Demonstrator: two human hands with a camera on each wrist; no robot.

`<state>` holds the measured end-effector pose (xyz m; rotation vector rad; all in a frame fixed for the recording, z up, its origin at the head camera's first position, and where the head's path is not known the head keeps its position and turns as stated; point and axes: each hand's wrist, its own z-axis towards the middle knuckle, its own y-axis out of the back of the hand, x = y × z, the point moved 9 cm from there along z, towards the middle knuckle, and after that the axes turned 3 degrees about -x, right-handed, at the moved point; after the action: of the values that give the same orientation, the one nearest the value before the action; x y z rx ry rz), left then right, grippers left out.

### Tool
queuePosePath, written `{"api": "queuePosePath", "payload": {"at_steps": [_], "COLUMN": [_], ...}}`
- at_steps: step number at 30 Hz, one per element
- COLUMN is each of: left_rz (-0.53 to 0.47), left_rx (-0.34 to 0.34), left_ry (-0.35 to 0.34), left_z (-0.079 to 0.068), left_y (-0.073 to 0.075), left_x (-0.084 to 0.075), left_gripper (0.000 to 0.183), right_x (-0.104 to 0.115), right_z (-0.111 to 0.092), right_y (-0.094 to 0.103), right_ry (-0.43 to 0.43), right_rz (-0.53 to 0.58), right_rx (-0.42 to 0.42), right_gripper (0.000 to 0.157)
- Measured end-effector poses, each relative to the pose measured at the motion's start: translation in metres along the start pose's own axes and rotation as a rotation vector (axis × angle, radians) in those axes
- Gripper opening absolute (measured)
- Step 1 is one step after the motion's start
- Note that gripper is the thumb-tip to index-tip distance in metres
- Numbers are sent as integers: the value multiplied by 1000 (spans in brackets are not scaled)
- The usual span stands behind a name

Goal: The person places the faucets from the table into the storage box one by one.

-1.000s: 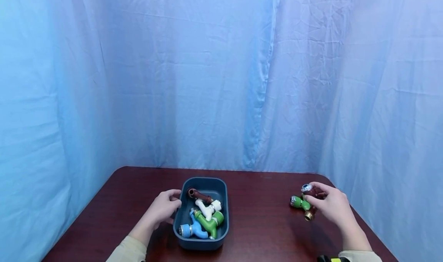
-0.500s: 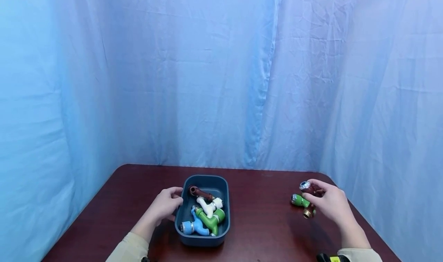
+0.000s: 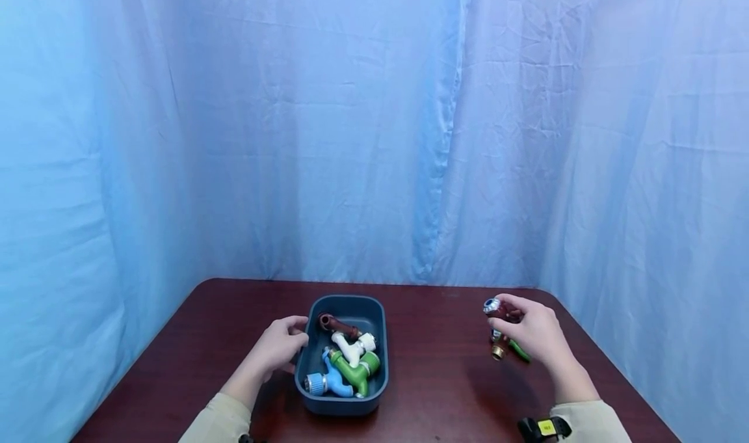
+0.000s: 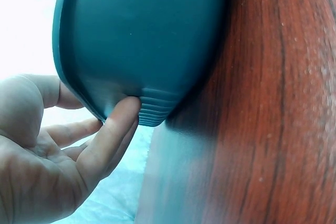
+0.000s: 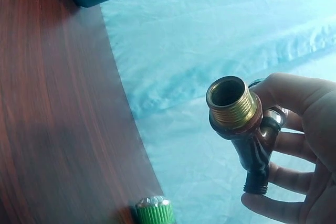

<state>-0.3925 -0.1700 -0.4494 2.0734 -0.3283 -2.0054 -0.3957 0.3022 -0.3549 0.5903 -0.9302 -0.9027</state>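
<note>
My right hand (image 3: pixel 535 326) holds a dark brown tap (image 5: pixel 249 140) with a brass threaded end, raised over the right side of the table. In the right wrist view, thumb and fingers grip its body. Below the hand lies a green tap (image 3: pixel 519 352), partly hidden. My left hand (image 3: pixel 277 347) touches the outer left wall of a dark blue box (image 3: pixel 341 407). Its fingertips (image 4: pixel 128 107) rest against that wall and its rim. Inside the box lie a brown tap (image 3: pixel 339 326), a white tap (image 3: pixel 354 349), a green tap (image 3: pixel 358 373) and a blue tap (image 3: pixel 330 384).
The dark red wooden table (image 3: pixel 433 365) has rounded far corners. Light blue curtains (image 3: pixel 374 137) hang behind it and along both sides. A black wristband with a yellow label (image 3: pixel 545 427) sits at my right wrist.
My right hand has moved left with the brown tap, away from the green tap on the table. The left hand stays against the box, and the box's contents look the same.
</note>
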Motion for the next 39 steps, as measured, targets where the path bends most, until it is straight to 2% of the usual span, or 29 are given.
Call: {"api": "queuePosePath", "payload": {"at_steps": [15, 23, 31, 39], "left_rz": [4, 1, -4, -6], "left_rx": [-5, -1, 4, 13], "left_ry": [-5, -3, -5, -6], "left_z": [-1, -1, -1, 0], "left_y": [1, 1, 1, 0], "left_x": [1, 0, 0, 0], "left_gripper": [52, 52, 52, 52], "right_x": [28, 44, 65, 86], "right_z": [18, 28, 34, 39], "right_y": [-23, -38, -51, -66], "right_ry": [76, 50, 58, 56], "right_rz": [75, 142, 182, 208], "right_rx": [38, 103, 150, 194], "right_gripper": [39, 45, 41, 44]}}
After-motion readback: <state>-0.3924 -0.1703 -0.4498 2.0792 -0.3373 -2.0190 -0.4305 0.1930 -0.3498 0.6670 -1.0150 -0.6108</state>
